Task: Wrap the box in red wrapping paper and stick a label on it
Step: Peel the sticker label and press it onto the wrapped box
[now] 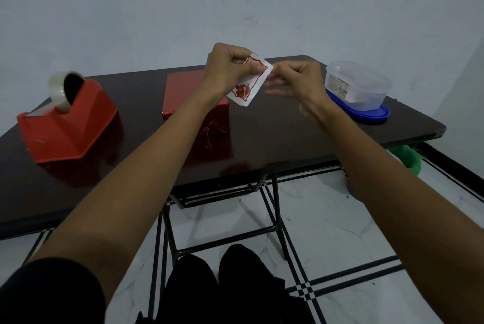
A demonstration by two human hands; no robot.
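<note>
Both hands are raised above a dark counter (288, 135). The left hand (227, 67) grips a white label (246, 88) with red print; the right hand (296, 80) pinches its upper corner. Beneath the left forearm, the box (183, 93) sits wrapped in shiny red paper. At right, a clear plastic container (358, 88) stands on a blue lid (366, 114), its contents unclear. At left is a red tape dispenser (68, 124).
</note>
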